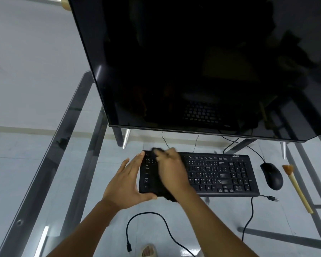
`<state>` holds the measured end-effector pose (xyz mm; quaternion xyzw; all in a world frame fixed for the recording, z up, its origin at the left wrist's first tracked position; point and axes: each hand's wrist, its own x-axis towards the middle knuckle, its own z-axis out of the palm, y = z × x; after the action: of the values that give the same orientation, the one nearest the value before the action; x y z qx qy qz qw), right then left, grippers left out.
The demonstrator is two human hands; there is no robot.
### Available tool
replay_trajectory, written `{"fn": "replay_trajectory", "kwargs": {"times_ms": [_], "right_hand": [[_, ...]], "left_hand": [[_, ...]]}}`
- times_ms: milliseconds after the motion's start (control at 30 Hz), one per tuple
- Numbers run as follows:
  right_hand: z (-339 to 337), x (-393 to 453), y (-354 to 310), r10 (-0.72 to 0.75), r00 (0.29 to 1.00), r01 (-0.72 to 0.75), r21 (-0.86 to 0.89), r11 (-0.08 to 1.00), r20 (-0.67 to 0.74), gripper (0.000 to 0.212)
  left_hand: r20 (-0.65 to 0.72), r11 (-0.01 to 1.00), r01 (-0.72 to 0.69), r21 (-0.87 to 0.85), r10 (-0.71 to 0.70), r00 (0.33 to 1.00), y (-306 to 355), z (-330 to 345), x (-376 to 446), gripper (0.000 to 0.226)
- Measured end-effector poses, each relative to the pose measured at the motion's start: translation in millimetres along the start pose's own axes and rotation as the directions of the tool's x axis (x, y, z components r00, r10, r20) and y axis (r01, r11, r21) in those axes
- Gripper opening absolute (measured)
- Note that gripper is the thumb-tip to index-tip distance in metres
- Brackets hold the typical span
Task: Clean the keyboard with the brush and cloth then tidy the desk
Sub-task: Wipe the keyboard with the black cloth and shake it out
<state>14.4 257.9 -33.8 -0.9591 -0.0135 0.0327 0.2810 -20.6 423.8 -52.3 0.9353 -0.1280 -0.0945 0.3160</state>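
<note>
From the head camera, the left hand [127,179] is bracing the left end of the keyboard [220,175]. Its fingers [137,160] are lying spread and nearly straight along the keyboard's left edge, and the thumb is hooking round the near corner; it is clasping nothing else. That hold looks meant to keep the keyboard from sliding on the smooth glass worktop [44,164] while the other hand is rubbing.

The right hand [171,172] is pressing a dark cloth [157,151] onto the left-hand keys. Its fingers are curled down over the cloth, bunching it; a tuft is showing beyond the fingertips at the keyboard's far edge, and another fold is hanging out under the wrist at the near edge. The hand is slightly blurred, which suggests it is wiping. Since the cloth is out, I judge the wiping step to be in hand.

Well to the right of both hands' fingers, past the mouse [271,176], the brush [297,188] is lying on the worktop, bristles pointing away from the person, set aside out of the wiping path but within reach. A loose black cable [148,214] is curling on the glass just nearer than the left wrist, and the dark monitor [193,62] is standing beyond the fingertips. The cable and brush are probably what the tidying will cover.
</note>
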Motion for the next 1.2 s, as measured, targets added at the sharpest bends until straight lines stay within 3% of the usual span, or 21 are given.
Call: {"fn": "replay_trajectory", "kwargs": {"times_ms": [33,100,167,267,367,433,567,667,733,800,833,900,933,1067,1133,1200], "right_hand": [[-6.5,7.1,13.5,0.059,0.997,-0.06,-0.021,0.998,-0.051,0.031],[-9.1,4.7,13.9,0.102,0.994,-0.103,-0.019,0.995,-0.038,0.031],[2.3,-5.2,-8.9,0.005,1.0,-0.006,0.038,0.999,0.009,0.011],[2.7,-5.3,-13.8,-0.145,0.986,0.144,0.02,0.989,0.085,0.021],[-12.5,12.7,15.9,-0.02,0.997,0.019,-0.016,1.0,-0.069,0.035],[-6.6,12.4,6.7,-0.059,0.994,0.056,-0.024,0.998,-0.097,0.034],[9.7,-6.0,-14.7,-0.248,0.964,0.253,-0.048,0.966,0.095,0.034],[-4.6,2.0,8.6,-0.088,0.996,0.087,-0.058,0.995,-0.029,0.041],[-6.7,-5.3,3.9,-0.143,0.989,0.145,-0.061,0.988,0.024,0.041],[-4.9,-26.7,-5.0,-0.304,0.921,0.311,0.01,0.95,0.242,0.033],[-5.5,-38.4,-7.7,-0.39,0.851,0.402,0.043,0.915,0.353,0.031],[-11.3,-42.9,-5.6,-0.483,0.741,0.525,0.047,0.85,0.466,0.035],[-15.6,-32.1,-4.7,-0.477,0.744,0.531,0.019,0.847,0.468,0.037],[-14.0,12.3,-2.3,-0.301,0.933,0.322,-0.081,0.943,0.197,0.04],[-4.5,-0.2,-8.7,-0.24,0.95,0.25,-0.028,0.968,0.199,0.027],[-0.2,-28.9,-12.7,-0.313,0.91,0.34,-0.056,0.939,0.272,0.02]], "left_hand": [[-0.002,1.0,0.005,-0.008,-0.005,1.0,0.5,-1.3,-0.5,0.127],[-0.007,1.0,0.0,-0.002,0.0,1.0,0.5,-4.2,-0.6,0.128],[-0.008,1.0,-0.01,0.022,0.01,1.0,0.8,-5.0,0.4,0.127],[0.007,1.0,0.006,0.015,-0.006,1.0,4.1,-2.4,0.3,0.127],[0.002,1.0,0.013,0.007,-0.013,1.0,7.1,-7.0,-1.2,0.127],[-0.005,1.0,0.013,0.014,-0.013,1.0,7.2,-10.2,-0.7,0.127],[0.007,1.0,0.007,0.015,-0.007,1.0,8.5,-5.4,-0.3,0.128],[0.014,0.999,0.041,-0.024,-0.041,0.999,10.7,-9.4,-3.2,0.129],[0.008,0.999,0.04,-0.022,-0.04,0.999,8.1,-11.4,-3.2,0.131],[0.03,1.0,0.004,-0.004,-0.004,1.0,7.7,-9.8,-3.6,0.126],[0.044,1.0,-0.016,0.008,0.016,0.999,8.4,-9.8,-3.8,0.122],[0.051,0.999,-0.038,0.016,0.037,0.998,7.1,-9.7,-4.0,0.12],[0.04,0.999,-0.036,0.002,0.036,0.999,8.1,-11.2,-3.4,0.121],[0.007,1.0,-0.016,-0.017,0.016,1.0,6.7,-7.8,-2.8,0.131],[0.004,0.999,-0.033,-0.02,0.033,0.999,2.8,-5.0,-2.3,0.13],[0.004,0.998,-0.069,-0.003,0.069,0.998,-3.1,-2.2,-1.0,0.128]]}}
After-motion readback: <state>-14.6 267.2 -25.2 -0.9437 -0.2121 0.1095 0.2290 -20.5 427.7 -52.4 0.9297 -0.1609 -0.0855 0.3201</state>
